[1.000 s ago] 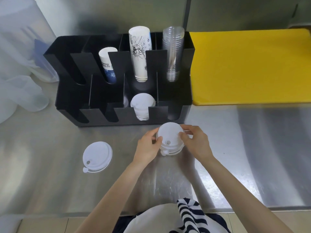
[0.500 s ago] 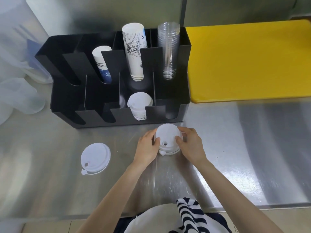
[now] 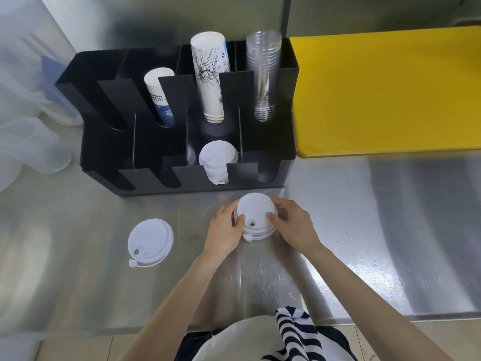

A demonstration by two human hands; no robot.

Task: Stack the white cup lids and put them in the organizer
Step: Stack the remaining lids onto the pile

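Item: stack of white lids, clasped on both sides by left hand and right hand, fingers closed round it, before black organizer; single lid lay apart on worktop.

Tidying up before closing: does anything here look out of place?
One loose white lid lies alone on the steel counter, left of the lid stack held by both hands, outside the organizer.

Both hands have lowered the lid stack toward the counter.
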